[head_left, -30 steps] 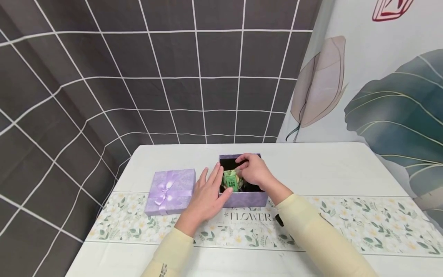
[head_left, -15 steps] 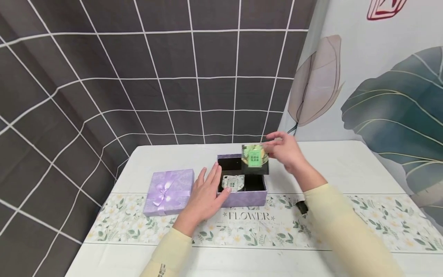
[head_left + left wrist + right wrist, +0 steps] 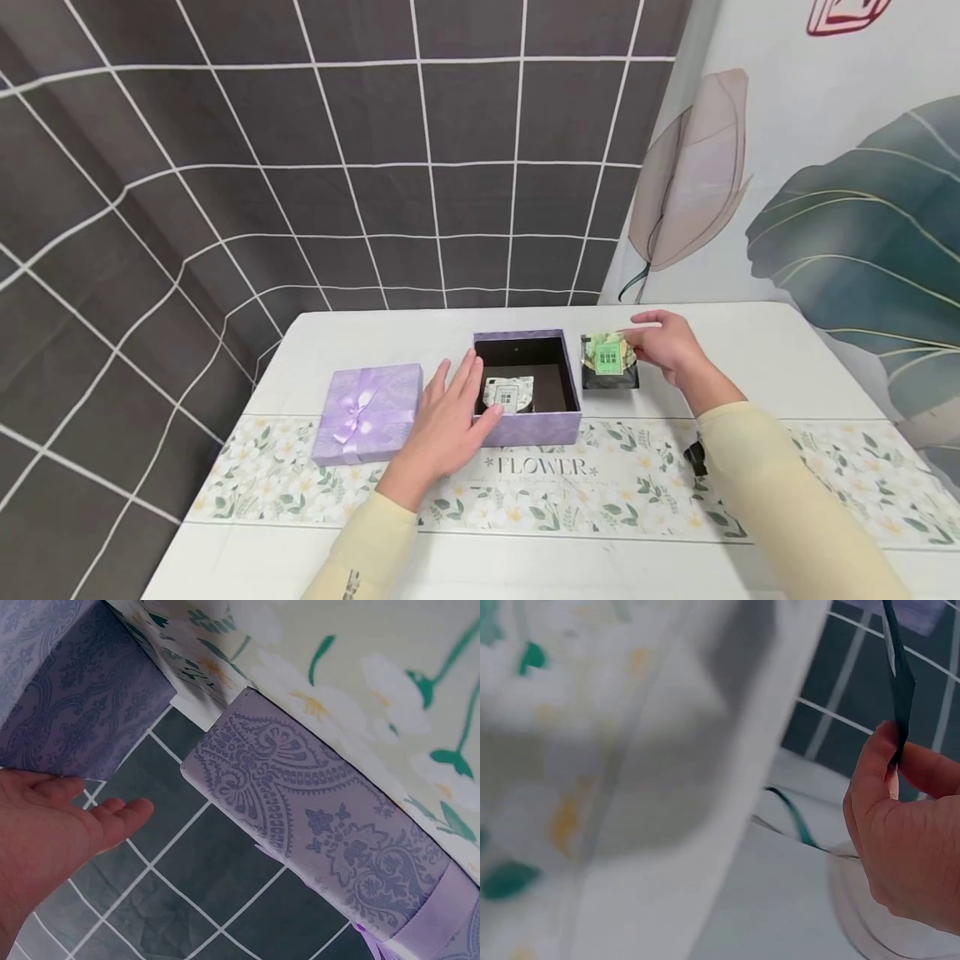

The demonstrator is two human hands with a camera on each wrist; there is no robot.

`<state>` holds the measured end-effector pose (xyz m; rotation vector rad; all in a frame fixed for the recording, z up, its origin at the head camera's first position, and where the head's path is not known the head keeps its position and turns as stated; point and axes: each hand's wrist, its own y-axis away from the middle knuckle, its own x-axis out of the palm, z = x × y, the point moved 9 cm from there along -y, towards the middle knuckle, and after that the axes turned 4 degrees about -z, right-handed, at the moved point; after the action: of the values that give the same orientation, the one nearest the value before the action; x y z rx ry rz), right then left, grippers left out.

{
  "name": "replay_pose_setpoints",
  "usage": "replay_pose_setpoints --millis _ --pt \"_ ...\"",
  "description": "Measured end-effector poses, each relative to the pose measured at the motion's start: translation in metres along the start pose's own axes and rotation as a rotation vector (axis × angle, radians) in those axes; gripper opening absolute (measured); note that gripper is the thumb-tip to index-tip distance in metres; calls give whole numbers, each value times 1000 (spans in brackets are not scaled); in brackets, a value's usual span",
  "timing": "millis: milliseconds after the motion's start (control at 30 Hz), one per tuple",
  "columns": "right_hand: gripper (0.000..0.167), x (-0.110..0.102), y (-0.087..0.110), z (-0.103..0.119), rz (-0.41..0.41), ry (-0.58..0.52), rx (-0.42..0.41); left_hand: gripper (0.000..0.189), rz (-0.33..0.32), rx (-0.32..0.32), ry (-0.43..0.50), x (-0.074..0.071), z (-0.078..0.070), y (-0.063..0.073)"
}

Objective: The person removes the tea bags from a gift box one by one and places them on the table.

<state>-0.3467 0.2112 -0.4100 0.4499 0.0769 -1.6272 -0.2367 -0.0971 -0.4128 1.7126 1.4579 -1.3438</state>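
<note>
A purple patterned gift box [image 3: 527, 429] stands lidless on the table, its inside dark. Low in its left part lies a white sachet [image 3: 510, 393] with a printed label. My left hand [image 3: 450, 408] rests against the box's left side with fingers straight; the left wrist view has this hand [image 3: 67, 832] touching the box wall [image 3: 90, 705]. Just right of the box, my right hand [image 3: 667, 348] pinches a green and black sachet [image 3: 609, 360] by its right edge. Edge-on in the right wrist view, the sachet [image 3: 901, 690] sits between thumb and fingers of the right hand [image 3: 907, 840].
The purple lid [image 3: 369, 414] with a ribbon bow lies left of the box, near the left hand. A floral band printed FLOWER [image 3: 542, 467] crosses the white table [image 3: 750, 358]. Behind hangs a dark grid curtain [image 3: 472, 200].
My right hand has lifted the green and black sachet out of the box and carried it right, beside the box. The white sachet has come into sight. My left hand stays put.
</note>
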Motion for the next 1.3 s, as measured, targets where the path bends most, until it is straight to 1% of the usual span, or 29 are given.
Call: replay_pose_setpoints --millis 100,167,233,300,400,467,600,667,733,833,900,1000,1100,1200,1300 --pt "52 5 -7 -18 -4 27 25 77 10 1 8 0 -2 -1" --pt "51 8 -12 -28 -16 72 35 77 16 -2 15 1 -2 -1" --pt "48 12 -15 -36 -31 138 40 77 19 -6 15 2 -3 -1" --pt "47 14 -18 -40 -49 225 29 77 20 -5 15 2 -3 0" --pt "43 16 -19 -43 -74 348 -4 77 22 -3 15 3 -3 1" --pt "41 18 -20 -43 -86 406 -32 77 23 -4 18 4 -3 1" --pt "39 20 -17 -36 -92 446 -71 76 19 -10 25 4 -2 1" --pt "38 20 -14 -27 -107 454 -108 76 19 -11 26 4 -2 2" --pt "37 21 -9 -11 -123 445 -160 76 20 -14 22 4 -1 2" --pt "33 27 2 23 -148 409 -281 76 20 -22 20 4 1 2" --pt "30 37 13 49 -139 368 -370 76 17 -26 17 4 2 2" --pt "26 59 31 80 -87 329 -472 76 12 -24 12 4 3 1" --pt "24 82 47 100 -1 338 -524 76 5 -16 10 4 2 0" --pt "24 103 56 109 71 386 -550 76 5 -17 8 3 1 -1" --pt "22 123 57 109 119 460 -568 77 7 -15 2 2 1 -2"
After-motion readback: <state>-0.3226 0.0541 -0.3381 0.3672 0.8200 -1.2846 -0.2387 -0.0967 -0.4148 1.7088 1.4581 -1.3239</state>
